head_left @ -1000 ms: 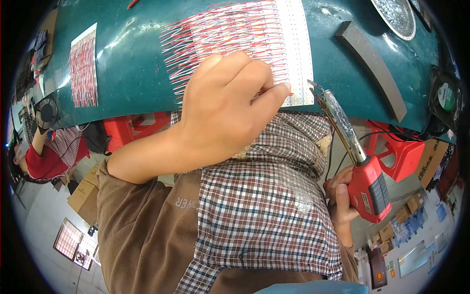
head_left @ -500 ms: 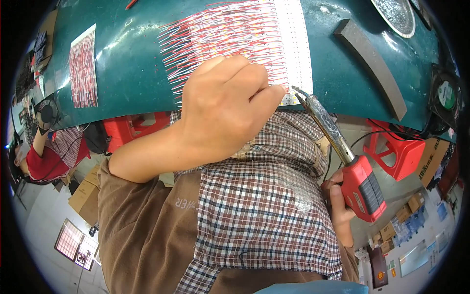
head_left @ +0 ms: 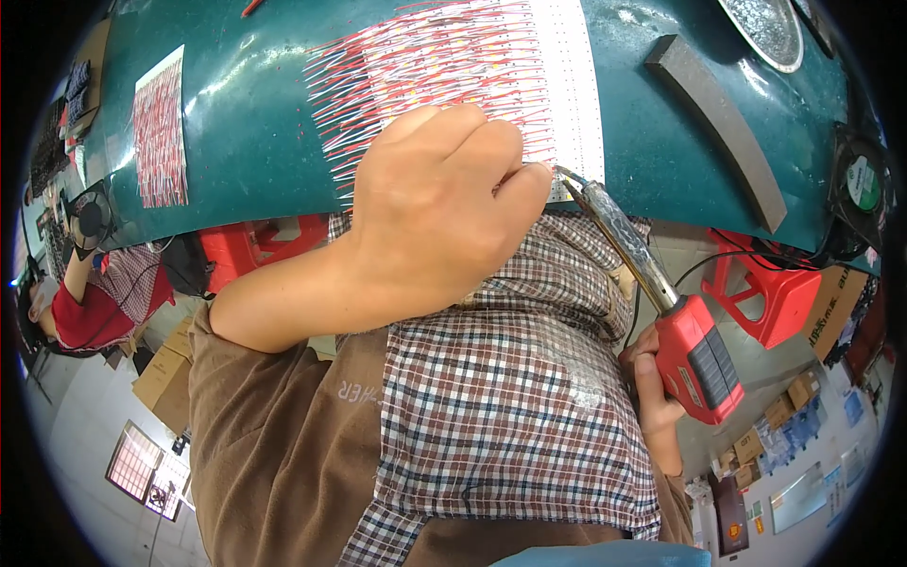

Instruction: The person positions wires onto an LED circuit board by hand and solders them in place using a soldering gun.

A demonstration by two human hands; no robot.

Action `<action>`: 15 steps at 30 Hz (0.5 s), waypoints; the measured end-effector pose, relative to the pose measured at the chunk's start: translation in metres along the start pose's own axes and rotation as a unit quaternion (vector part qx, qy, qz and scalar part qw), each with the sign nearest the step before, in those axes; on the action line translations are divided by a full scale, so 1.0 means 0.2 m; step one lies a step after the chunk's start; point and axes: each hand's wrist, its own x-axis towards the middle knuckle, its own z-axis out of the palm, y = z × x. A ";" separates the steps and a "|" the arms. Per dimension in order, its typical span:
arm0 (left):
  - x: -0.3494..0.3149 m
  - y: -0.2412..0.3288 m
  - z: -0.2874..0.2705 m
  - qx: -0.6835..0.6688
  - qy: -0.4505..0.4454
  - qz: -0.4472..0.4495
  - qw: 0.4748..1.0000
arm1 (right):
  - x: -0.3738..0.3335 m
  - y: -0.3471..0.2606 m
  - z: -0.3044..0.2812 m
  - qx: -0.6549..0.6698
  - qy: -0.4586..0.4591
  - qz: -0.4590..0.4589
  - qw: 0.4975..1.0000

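My left hand (head_left: 439, 203) is closed in a pinch over the near edge of a white circuit board sheet (head_left: 574, 104). What its fingertips hold is hidden beneath them. Rows of thin red and white wires (head_left: 453, 66) cover most of the sheet and stick out past its left side. In my right hand (head_left: 652, 383) is a red-handled soldering iron (head_left: 699, 359), gripped by its handle. Its metal barrel slants up and left, and the tip is at the sheet's near right corner, close beside my left fingertips; contact is too small to tell.
A second wired sheet (head_left: 161, 132) lies left on the green table (head_left: 246, 113). To the right are a grey curved bar (head_left: 718, 132), a round metal dish (head_left: 767, 33) and a small fan (head_left: 860, 184). Red stools (head_left: 770, 298) stand below. A person in red (head_left: 90, 307) sits far left.
The soldering iron has shifted slightly up and left, bringing its tip nearer my left fingertips. My left hand has moved only a little.
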 end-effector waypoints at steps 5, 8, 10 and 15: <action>0.00 0.01 0.00 -0.001 -0.001 -0.006 1.000 | 0.00 -0.01 0.00 0.009 -0.008 -0.009 1.000; 0.01 0.01 -0.01 0.002 -0.011 -0.007 1.000 | 0.00 -0.01 0.00 0.028 -0.006 -0.017 0.999; 0.01 0.01 -0.02 0.001 -0.017 -0.010 1.000 | 0.00 -0.01 -0.01 0.039 -0.011 -0.021 0.999; 0.00 0.01 -0.01 0.006 -0.025 -0.020 0.999 | 0.00 0.00 -0.03 0.057 -0.042 0.006 0.997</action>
